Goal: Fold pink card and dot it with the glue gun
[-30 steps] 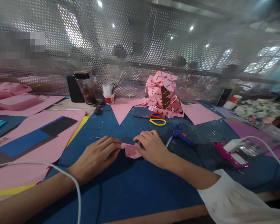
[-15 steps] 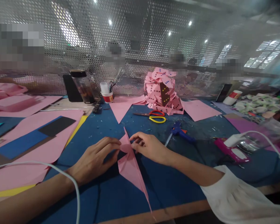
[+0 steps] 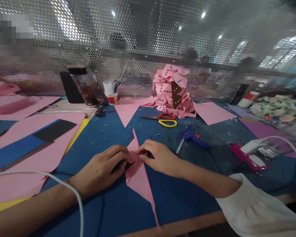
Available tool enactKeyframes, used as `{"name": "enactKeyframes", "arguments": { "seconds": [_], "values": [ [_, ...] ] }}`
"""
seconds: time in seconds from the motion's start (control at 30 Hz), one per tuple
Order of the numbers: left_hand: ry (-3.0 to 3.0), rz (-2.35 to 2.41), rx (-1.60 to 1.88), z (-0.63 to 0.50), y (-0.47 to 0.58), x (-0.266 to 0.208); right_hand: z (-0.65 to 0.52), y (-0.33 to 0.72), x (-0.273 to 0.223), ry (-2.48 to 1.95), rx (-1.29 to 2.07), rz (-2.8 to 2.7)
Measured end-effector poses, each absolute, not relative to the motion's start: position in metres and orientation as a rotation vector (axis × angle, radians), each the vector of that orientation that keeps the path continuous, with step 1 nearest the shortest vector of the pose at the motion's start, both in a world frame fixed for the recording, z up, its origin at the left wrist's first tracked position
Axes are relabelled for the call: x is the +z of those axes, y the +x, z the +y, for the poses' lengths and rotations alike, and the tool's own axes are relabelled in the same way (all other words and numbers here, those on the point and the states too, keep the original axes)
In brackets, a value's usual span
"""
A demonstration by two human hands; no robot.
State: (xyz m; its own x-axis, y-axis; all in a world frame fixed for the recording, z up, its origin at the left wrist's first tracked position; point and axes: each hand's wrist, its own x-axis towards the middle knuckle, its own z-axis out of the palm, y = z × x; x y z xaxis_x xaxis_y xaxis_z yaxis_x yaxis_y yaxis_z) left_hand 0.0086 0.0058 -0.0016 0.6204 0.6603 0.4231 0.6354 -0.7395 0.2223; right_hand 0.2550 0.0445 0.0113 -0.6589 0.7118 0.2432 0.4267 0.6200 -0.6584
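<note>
A folded sheet of pink paper (image 3: pixel 138 182) lies long and narrow before me on the blue tabletop, its lower tip reaching the front edge. My left hand (image 3: pixel 105 166) is closed on the paper's left side, thumb and fingers at a raised fold. From the right, my right hand (image 3: pixel 159 156) pinches the paper's long creased edge near the same spot. The bit of paper between the fingertips is partly hidden. Beyond my hands lie scissors (image 3: pixel 168 123) with red and yellow handles. A blue glue gun (image 3: pixel 191 137) rests to the right of my right hand.
A pile of dotted pink paper pieces (image 3: pixel 164 95) stands at the back. Pink sheets with blue and black strips (image 3: pixel 22 144) cover the left. A white cable (image 3: pixel 74 191) crosses my left forearm. A magenta power strip (image 3: pixel 248 157) sits right; a lidded jar (image 3: pixel 82 87) stands back left.
The view has shifted slightly. My right fingers have closed in on the paper's crease, and both hands stay at the same part of the pink sheet.
</note>
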Motion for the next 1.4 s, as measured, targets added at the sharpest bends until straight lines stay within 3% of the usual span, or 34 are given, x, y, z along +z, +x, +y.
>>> {"name": "enactKeyframes", "arguments": {
  "seconds": [1.4],
  "values": [
    [2.589, 1.184, 0.747, 0.013, 0.0109, 0.0056, 0.0442, 0.2498, 0.0099, -0.888, 0.596, -2.485]
  ]
}}
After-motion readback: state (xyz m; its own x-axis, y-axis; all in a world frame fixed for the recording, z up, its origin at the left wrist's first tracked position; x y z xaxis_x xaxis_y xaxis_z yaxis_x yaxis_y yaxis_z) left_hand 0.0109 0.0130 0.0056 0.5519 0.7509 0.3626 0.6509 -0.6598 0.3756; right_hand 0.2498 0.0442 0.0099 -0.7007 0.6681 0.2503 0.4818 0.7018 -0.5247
